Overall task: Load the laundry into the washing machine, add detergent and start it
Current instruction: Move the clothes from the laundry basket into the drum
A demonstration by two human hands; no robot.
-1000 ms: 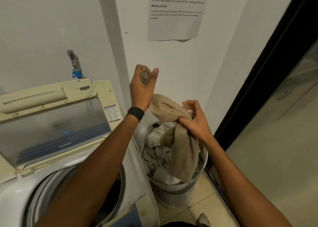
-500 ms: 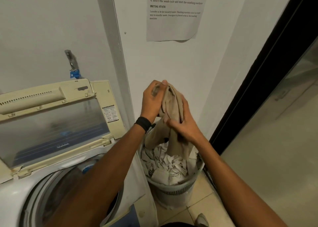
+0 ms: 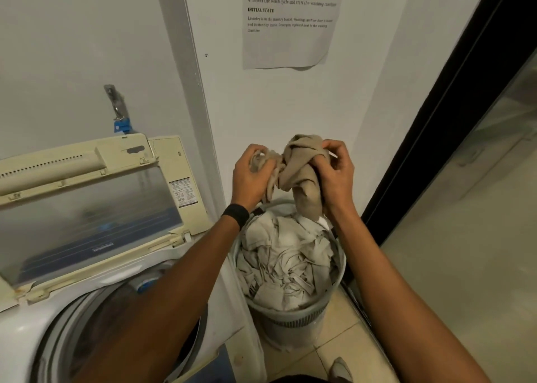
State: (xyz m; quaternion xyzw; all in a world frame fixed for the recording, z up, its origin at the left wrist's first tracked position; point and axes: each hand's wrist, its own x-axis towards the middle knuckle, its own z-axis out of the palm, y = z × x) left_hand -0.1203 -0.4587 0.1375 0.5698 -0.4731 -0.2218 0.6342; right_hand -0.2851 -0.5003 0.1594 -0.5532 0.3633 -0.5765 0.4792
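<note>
A beige garment (image 3: pixel 300 170) is bunched up above the laundry basket (image 3: pixel 293 323). My left hand (image 3: pixel 251 176) grips its left end and my right hand (image 3: pixel 337 176) grips its right side, both with curled fingers. The tail of the garment hangs down to the pile of pale laundry (image 3: pixel 286 263) that fills the basket. At the lower left stands the top-loading washing machine (image 3: pixel 23 333) with its lid (image 3: pixel 87 208) raised and its drum (image 3: pixel 96 327) partly hidden behind my left forearm.
The basket stands on the tiled floor between the washer and a dark door frame (image 3: pixel 444 106) at the right. A printed instruction sheet (image 3: pixel 290 25) hangs on the wall ahead. A tap with a blue fitting (image 3: pixel 119 112) sits above the washer.
My hands have gathered the beige garment from a long hanging stretch into a tight bunch. The left hand came down from higher up, and both hands now sit side by side.
</note>
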